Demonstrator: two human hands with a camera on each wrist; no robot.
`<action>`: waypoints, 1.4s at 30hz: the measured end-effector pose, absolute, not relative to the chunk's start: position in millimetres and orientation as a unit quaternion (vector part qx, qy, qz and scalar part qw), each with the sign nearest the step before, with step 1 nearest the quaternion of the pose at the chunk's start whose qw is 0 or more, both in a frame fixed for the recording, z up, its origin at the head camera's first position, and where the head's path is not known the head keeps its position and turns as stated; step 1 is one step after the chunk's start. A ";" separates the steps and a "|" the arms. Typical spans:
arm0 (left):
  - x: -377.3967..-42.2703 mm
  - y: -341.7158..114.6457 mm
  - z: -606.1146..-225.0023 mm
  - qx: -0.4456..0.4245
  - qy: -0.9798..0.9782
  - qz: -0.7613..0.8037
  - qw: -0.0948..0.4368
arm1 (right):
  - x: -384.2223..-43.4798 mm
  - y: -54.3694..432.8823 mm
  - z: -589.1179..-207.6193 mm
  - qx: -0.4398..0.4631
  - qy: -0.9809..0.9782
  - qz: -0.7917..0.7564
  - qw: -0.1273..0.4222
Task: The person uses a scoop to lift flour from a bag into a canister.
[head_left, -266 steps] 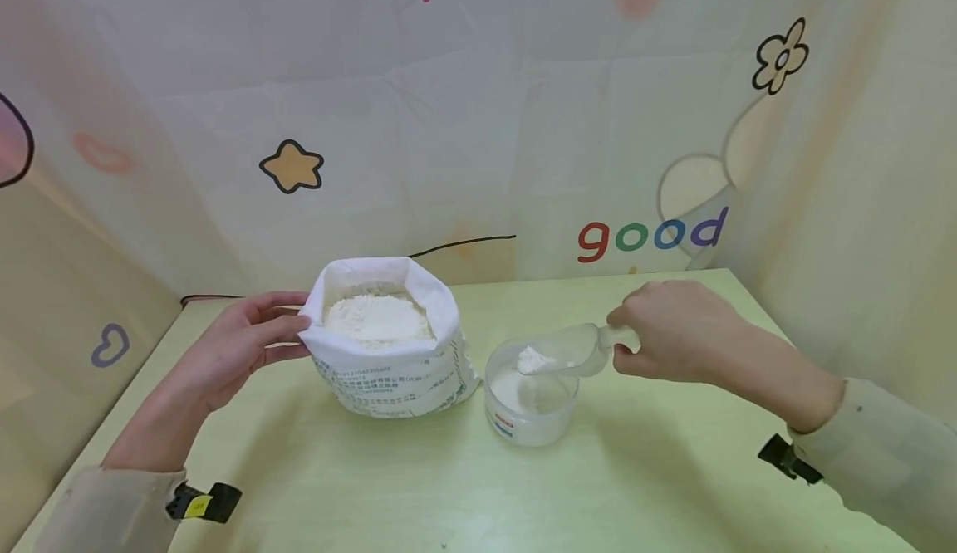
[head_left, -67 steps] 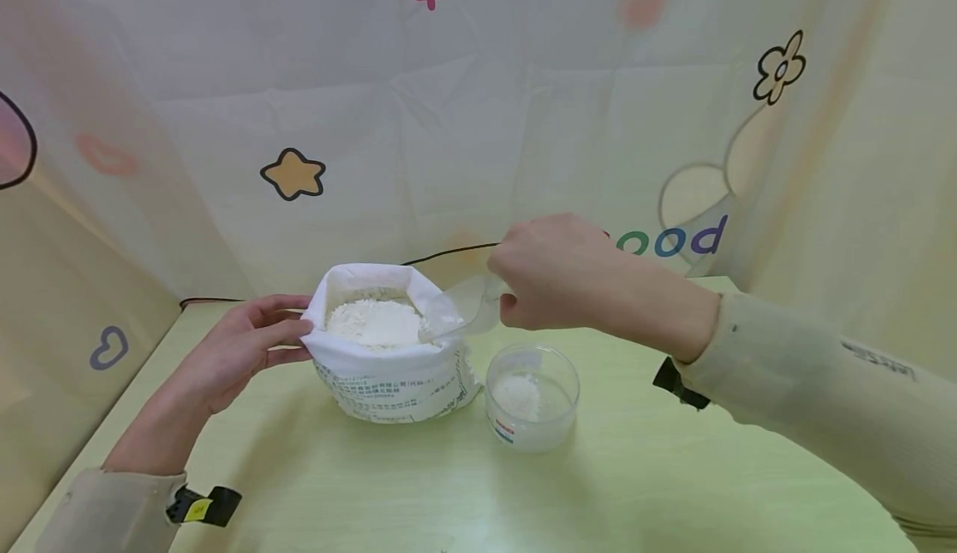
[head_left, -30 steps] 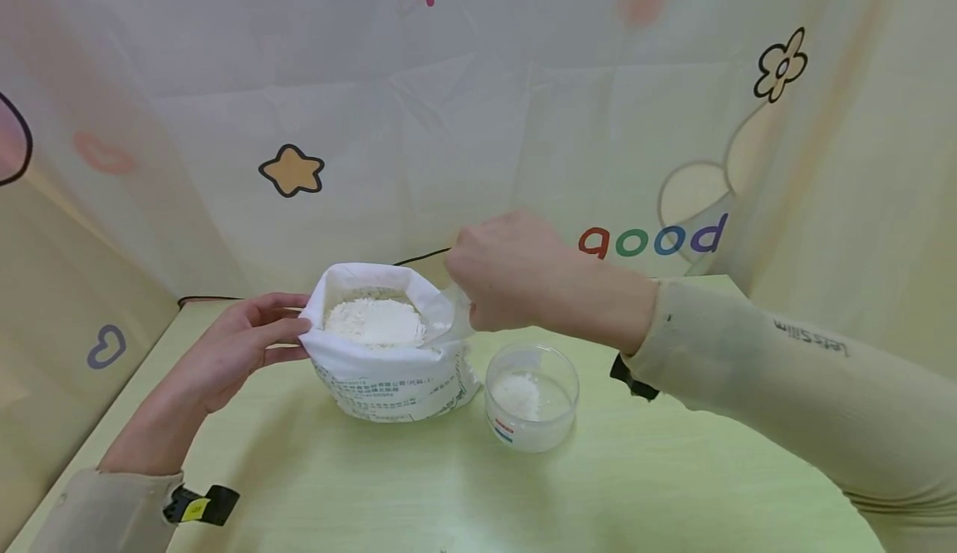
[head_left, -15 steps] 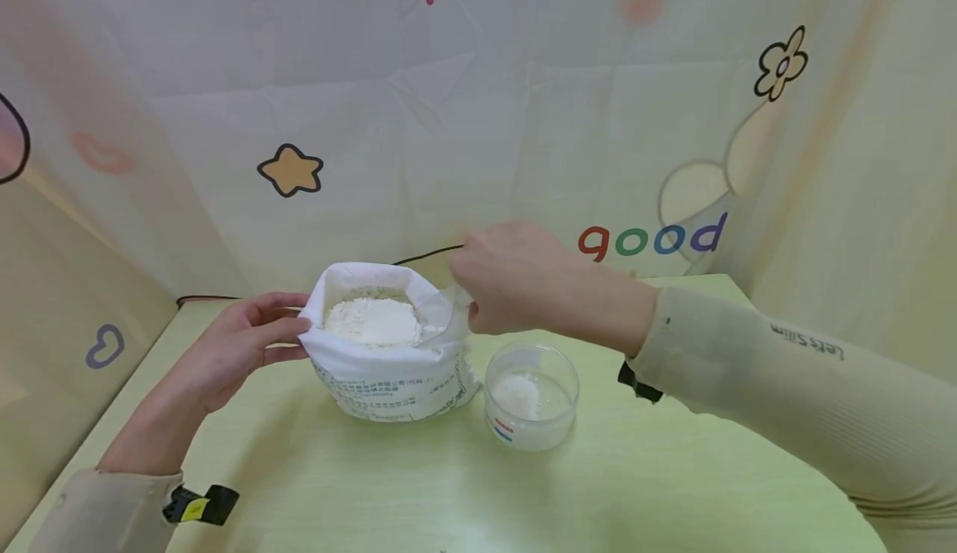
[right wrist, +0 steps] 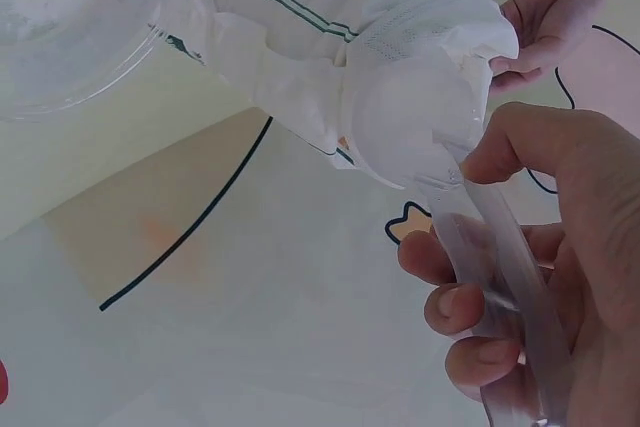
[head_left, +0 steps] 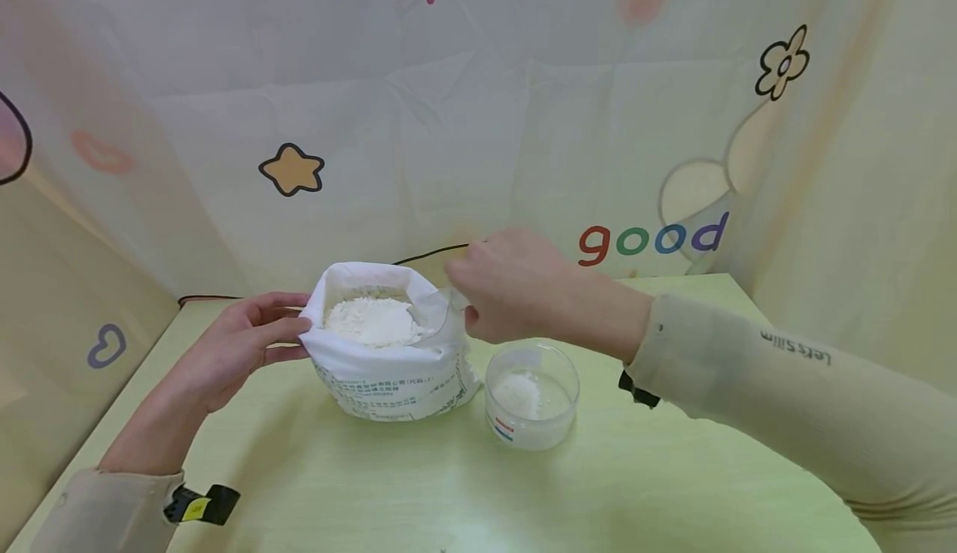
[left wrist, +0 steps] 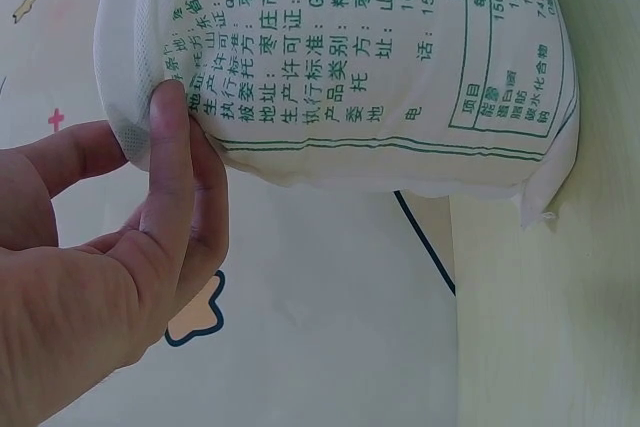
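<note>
A white woven flour bag (head_left: 396, 391) with green print stands on the table, its mouth folded back and full of white flour (head_left: 370, 320). My left hand (head_left: 242, 337) pinches the bag's left rim between thumb and fingers. My right hand (head_left: 516, 287) grips the handle of a clear plastic scoop (right wrist: 410, 117), fingers wrapped around it in the right wrist view. The scoop's bowl dips into the bag's mouth at its right side, its front end hidden in the head view. Just right of the bag sits a clear round tub (head_left: 534, 435) with a small heap of flour inside.
The pale green table (head_left: 389, 495) reaches back to a patterned curtain (head_left: 359, 105), which also hangs along both sides. A black strap device (head_left: 202, 505) is worn at the left wrist, and another (head_left: 638, 389) at the right.
My right hand has carried the scoop from over the tub leftward into the bag. Over the last second it has shifted only slightly there. The left hand keeps its place at the rim.
</note>
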State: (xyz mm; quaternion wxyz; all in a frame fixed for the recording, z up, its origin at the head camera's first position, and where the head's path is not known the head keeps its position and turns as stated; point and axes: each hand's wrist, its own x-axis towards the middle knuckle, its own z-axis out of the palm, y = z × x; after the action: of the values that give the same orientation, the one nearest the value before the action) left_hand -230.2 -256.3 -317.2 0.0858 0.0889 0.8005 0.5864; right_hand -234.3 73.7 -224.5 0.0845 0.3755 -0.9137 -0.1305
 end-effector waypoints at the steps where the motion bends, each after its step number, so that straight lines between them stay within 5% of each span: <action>1: -230.1 -256.3 -317.3 0.089 0.800 0.587 0.086 | -234.4 74.7 -225.9 0.378 -0.913 -0.126 0.089; 30: -230.1 -255.5 -318.2 0.089 0.802 0.584 0.084 | -244.1 91.8 -263.2 0.405 -0.891 -0.131 0.158; 42: -229.6 -255.5 -317.9 0.091 0.802 0.584 0.084 | -230.3 81.3 -245.0 0.370 -0.905 -0.133 0.162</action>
State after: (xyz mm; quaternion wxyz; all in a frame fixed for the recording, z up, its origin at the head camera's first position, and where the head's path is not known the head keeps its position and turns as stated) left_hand -229.6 -255.5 -317.9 0.0837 0.0913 0.8022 0.5841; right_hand -230.3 81.3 -245.0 0.1618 0.3702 -0.9051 -0.1328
